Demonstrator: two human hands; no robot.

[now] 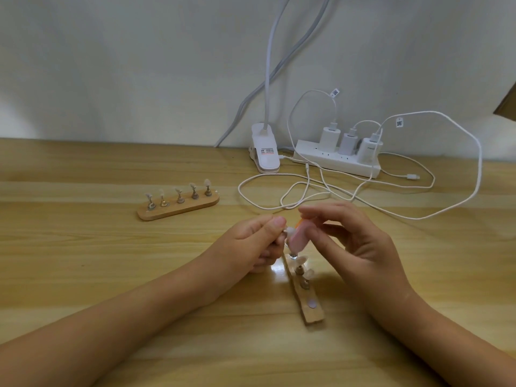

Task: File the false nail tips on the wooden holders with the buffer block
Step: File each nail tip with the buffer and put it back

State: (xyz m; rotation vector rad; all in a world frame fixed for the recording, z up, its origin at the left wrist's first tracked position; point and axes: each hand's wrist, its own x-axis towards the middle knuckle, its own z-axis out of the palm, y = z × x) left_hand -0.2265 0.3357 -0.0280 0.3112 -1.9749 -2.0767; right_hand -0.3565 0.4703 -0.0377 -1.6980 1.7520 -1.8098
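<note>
Thumb and forefinger of the left hand [259, 241] pinch a pale false nail tip [290, 229]; the right hand [354, 241] grips a pink rectangular buffer block [297, 238] against it, above the near long wooden holder [305, 294] on the wooden tabletop [83, 247].

i'm sitting at a plain desk in what looks like a home room or small office corner, used for nail work. the wooden tabletop [83, 247] runs straight up to a bare pale wall [111, 65]. at the back lies a white power strip [335, 163] with three chargers [347, 142] plugged in, their white cables [480, 163] looping loosely over the wood, and just beside it a clip-on lamp [265, 152]. a far wooden holder [178, 211] and a near wooden holder [314, 317] carry nail tips.
</note>
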